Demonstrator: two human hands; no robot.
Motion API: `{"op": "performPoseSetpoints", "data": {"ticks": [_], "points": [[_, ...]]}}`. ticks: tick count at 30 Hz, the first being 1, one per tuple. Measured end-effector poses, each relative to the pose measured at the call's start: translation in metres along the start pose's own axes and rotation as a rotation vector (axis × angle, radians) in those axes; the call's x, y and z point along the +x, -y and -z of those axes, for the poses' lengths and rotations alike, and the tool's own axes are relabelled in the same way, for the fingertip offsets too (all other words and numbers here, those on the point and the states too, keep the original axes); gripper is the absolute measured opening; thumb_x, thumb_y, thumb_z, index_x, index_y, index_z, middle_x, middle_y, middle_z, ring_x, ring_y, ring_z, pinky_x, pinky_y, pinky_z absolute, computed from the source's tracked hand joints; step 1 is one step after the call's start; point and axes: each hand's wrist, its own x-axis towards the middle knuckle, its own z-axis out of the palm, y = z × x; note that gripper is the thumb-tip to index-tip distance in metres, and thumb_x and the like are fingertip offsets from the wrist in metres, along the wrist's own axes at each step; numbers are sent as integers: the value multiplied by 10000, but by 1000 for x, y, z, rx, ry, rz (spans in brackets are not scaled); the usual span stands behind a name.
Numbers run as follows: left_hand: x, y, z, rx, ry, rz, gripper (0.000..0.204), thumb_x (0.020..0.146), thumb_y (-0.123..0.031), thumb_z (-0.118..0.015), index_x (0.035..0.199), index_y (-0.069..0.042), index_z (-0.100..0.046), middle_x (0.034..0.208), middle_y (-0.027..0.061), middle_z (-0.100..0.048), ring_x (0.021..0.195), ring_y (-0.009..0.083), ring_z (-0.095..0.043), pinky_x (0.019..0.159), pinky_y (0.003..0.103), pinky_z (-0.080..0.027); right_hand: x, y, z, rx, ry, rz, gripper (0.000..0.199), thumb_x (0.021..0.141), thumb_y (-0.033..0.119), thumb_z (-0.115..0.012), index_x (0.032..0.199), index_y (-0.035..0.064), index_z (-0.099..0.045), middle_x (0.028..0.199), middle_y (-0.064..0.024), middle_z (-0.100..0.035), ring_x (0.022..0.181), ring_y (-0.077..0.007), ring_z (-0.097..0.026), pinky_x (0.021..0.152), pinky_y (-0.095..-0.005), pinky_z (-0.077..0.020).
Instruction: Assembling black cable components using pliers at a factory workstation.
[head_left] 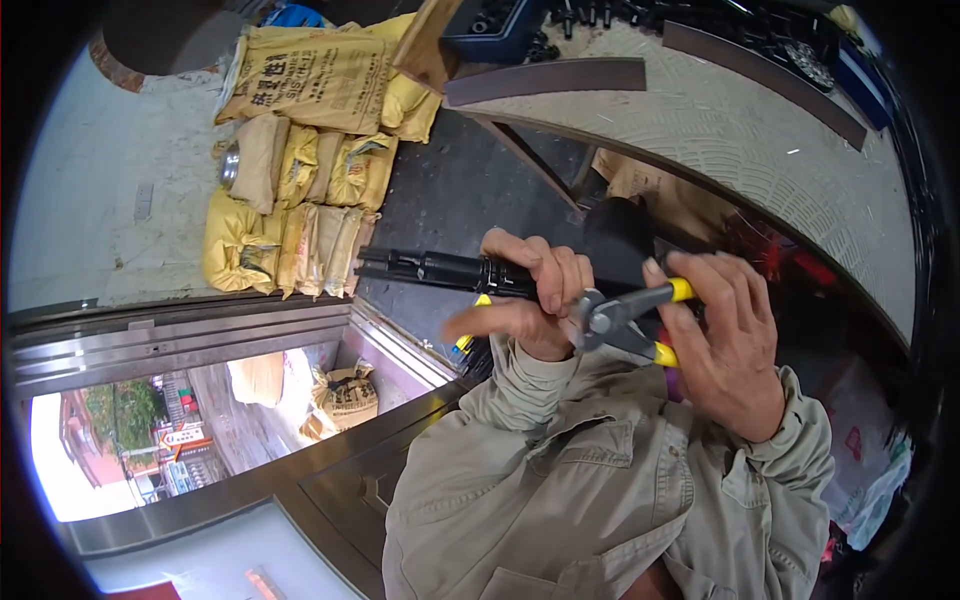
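My left hand is closed around a black tube-shaped part that sticks out to the left; a short yellow piece shows below the fingers. My right hand grips pliers with yellow handles, whose grey jaws point left and meet the black part right beside my left fingers. Both hands are held up close in front of me, above my khaki sleeves.
A workbench with a pale patterned top curves across the upper right, carrying dark metal strips and black tools. Yellow and tan sacks are stacked at the upper left. A metal door frame lies at the left.
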Motion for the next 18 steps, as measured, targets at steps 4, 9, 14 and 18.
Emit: {"op": "performPoseSetpoints", "data": {"ticks": [4,9,14,18], "points": [[-13,17,5,163,32,-32,782,574,-707,-571,934,-31,-413,628,37,-447,506,124,-391,468,260,-322,-1,-4,-6,-95,-34,-18,176,711,38,-591,882,6,-567,1135,-126,-474,1049,-275,-497,950,-484,-325],[-26,22,-5,338,-57,74,781,434,-542,-761,911,-28,-419,707,47,-485,583,129,-447,564,278,-390,-5,-14,-4,-268,-4,58,332,738,120,-525,1045,12,-589,1126,-104,-460,1036,-226,-496,982,-473,-292],[-27,22,-4,401,38,120,767,427,-486,-790,924,-35,-418,757,37,-502,642,142,-479,603,270,-413,-11,-16,1,-283,73,30,367,732,117,-532,1084,21,-570,1115,-99,-448,1038,-233,-493,988,-521,-259],[-29,21,-9,491,-21,123,694,500,-481,-786,898,-38,-430,719,52,-517,596,141,-477,556,280,-403,-11,-13,5,-287,96,28,320,711,78,-566,1026,24,-579,1088,-108,-450,1028,-268,-479,964,-505,-298]]}}
